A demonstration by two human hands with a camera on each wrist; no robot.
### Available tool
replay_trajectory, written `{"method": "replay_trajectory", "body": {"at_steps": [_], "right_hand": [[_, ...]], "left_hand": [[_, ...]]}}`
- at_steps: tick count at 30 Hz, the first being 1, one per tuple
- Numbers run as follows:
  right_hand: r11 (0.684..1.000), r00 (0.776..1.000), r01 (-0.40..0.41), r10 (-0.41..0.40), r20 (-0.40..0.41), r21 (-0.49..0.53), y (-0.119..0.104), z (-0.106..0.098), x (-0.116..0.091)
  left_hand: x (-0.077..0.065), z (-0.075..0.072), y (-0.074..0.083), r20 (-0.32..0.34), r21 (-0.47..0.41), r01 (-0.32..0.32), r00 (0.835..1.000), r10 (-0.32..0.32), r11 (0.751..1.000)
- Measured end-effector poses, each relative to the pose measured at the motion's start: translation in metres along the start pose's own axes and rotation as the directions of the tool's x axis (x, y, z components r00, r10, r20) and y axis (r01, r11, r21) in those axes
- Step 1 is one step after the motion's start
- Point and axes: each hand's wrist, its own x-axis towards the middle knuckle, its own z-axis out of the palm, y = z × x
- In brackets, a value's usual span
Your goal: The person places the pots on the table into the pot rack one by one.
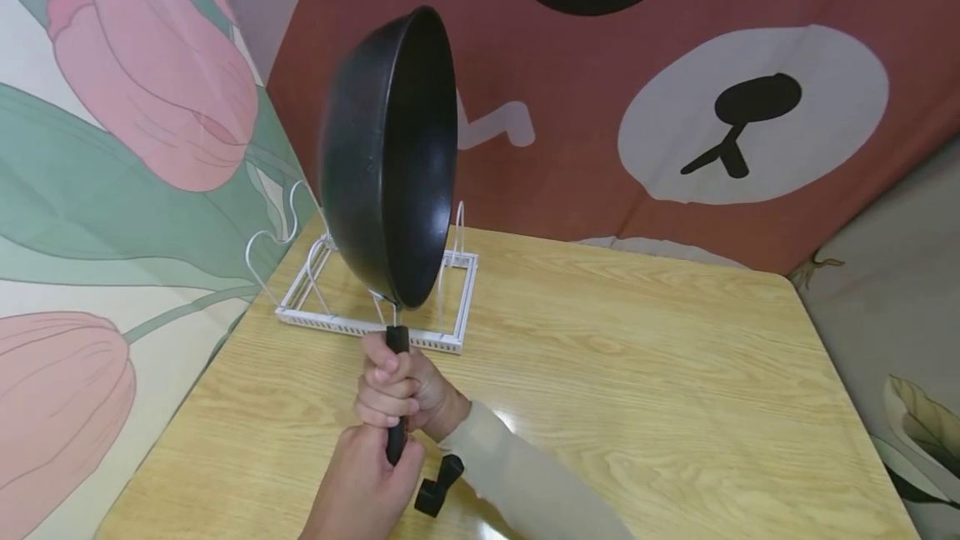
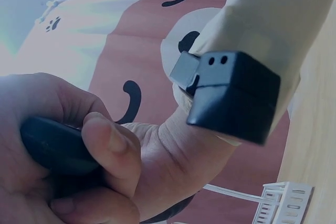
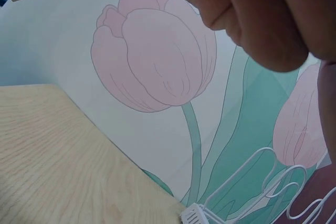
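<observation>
A deep black wok point(image 1: 360, 148) is held upright on its side, its hollow facing right and its handle point(image 1: 397, 340) pointing down. My right hand point(image 1: 405, 386) grips the upper part of the handle, fingers curled round it. Just below, my left hand point(image 1: 367, 482) holds the handle's lower end; in the left wrist view the black handle end point(image 2: 60, 145) pokes out between its thumb and fingers. Behind the wok, a white wire rack point(image 1: 367, 327) stands on the table, partly hidden by the pan. The right wrist view shows only curled right fingers point(image 3: 268, 24), not the wok.
The wood-grain table point(image 1: 637, 373) stretches to the right of the rack. Printed cloths with a bear point(image 1: 570, 82) and tulips point(image 1: 157, 65) hang behind and to the left. A black block point(image 2: 236, 95) sits on the right wrist's sleeve.
</observation>
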Motion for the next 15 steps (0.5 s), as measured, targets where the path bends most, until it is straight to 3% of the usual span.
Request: {"method": "replay_trajectory", "body": {"at_steps": [15], "right_hand": [[0.998, 0.998, 0.059, -0.059, -0.017, 0.036, 0.015, -0.013, -0.015]], "left_hand": [[-0.007, 0.007, -0.012, 0.007, 0.012, 0.007, 1.000, -0.007, 1.000]]}}
